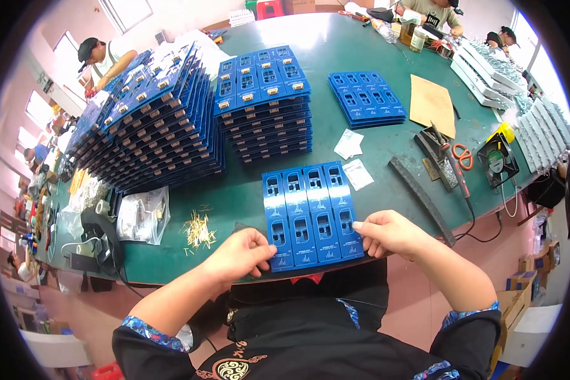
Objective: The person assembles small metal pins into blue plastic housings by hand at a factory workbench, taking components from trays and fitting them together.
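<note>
A blue circuit board panel [311,218] with rows of cut-outs lies at the near edge of the green table, right in front of me. My left hand [244,253] pinches its lower left edge between thumb and fingers. On the opposite side, my right hand [389,234] grips the right edge, thumb on top. Left of the panel is a small heap of thin yellowish pins [199,230]. Just beyond it lie small white packets [358,174]. A low stack of similar blue panels [367,98] sits farther back.
Tall stacks of blue boards with white connectors [263,95] rise at left. At right are a dark bar [421,199], a soldering iron [460,174], orange-handled scissors [463,156], a small fan [497,158] and brown cardboard [432,106]. Other people work around the table.
</note>
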A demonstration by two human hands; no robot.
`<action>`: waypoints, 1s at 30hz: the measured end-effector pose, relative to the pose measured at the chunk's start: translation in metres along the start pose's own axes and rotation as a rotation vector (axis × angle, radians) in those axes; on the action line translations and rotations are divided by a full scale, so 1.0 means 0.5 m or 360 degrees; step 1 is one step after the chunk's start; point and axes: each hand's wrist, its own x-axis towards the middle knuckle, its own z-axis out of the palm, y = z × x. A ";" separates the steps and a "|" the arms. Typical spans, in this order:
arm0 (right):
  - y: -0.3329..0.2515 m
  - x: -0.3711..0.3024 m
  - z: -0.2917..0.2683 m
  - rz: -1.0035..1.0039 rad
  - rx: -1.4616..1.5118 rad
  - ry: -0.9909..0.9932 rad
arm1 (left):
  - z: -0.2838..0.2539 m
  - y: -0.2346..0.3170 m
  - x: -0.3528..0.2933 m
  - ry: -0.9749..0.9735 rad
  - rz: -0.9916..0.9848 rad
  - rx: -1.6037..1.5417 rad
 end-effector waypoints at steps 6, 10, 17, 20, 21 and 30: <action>-0.037 0.067 -0.024 -0.0197 -0.0040 0.0162 | -0.038 0.044 0.071 0.0155 0.0060 -0.0206; -0.069 0.094 -0.028 -0.0223 -0.0078 0.0226 | -0.051 0.061 0.096 0.0228 0.0046 -0.0257; -0.078 0.129 -0.028 -0.0203 -0.0109 0.0316 | -0.050 0.067 0.122 0.0259 -0.0032 -0.0357; -0.076 0.137 -0.030 -0.0201 -0.0175 0.0295 | -0.048 0.076 0.120 0.0234 -0.0039 -0.0361; -0.077 0.137 -0.030 -0.0204 -0.0176 0.0296 | -0.048 0.078 0.121 0.0193 -0.0028 -0.0373; -0.026 0.076 -0.020 -0.0232 -0.0011 0.0018 | -0.041 0.007 0.063 -0.0060 0.0091 -0.0430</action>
